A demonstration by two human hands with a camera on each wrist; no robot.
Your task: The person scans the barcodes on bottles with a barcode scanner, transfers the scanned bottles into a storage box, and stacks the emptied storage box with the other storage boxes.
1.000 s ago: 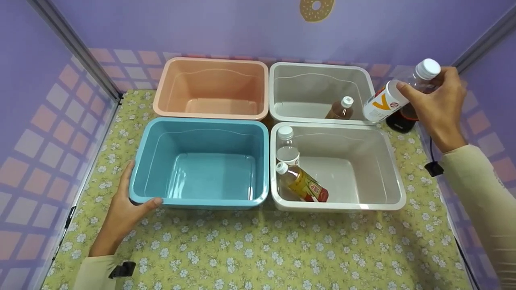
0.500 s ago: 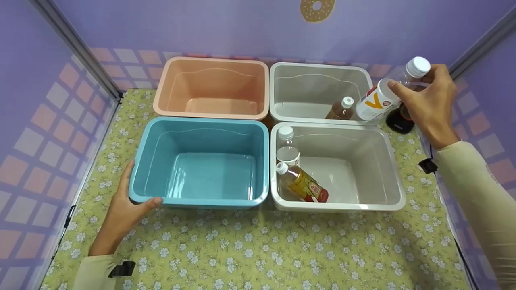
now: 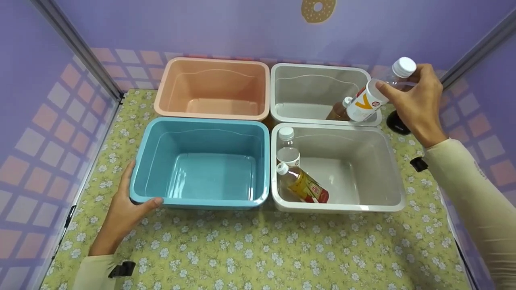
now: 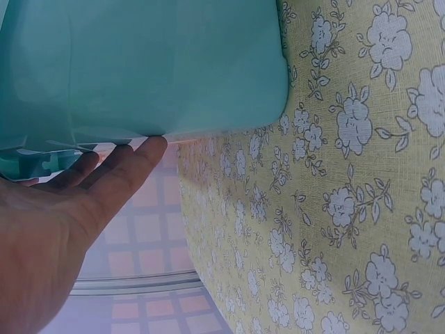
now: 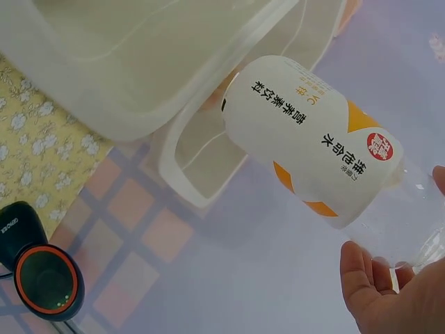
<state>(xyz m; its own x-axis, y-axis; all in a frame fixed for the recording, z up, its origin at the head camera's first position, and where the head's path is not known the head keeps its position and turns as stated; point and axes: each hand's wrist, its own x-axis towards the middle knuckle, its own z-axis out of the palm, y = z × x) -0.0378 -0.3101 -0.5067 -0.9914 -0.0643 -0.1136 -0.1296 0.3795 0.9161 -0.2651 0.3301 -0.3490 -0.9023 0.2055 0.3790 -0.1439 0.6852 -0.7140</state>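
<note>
Head view: the right hand (image 3: 421,100) grips the labeled bottle (image 3: 366,102) near its upper part; the left hand (image 3: 127,209) spans the near-left corner of the blue bin (image 3: 217,202), thumb at the rim, fingers along the outer wall. The labeled bottle extends leftward from the right hand, the nearer one, with its long axis tilted: cap up and right, base down and left, at the rear gray bin's (image 3: 320,67) right end. Base-to-rim contact cannot be determined. The brown bottle (image 3: 337,112) is just left; bin floor shows beyond it.
</note>
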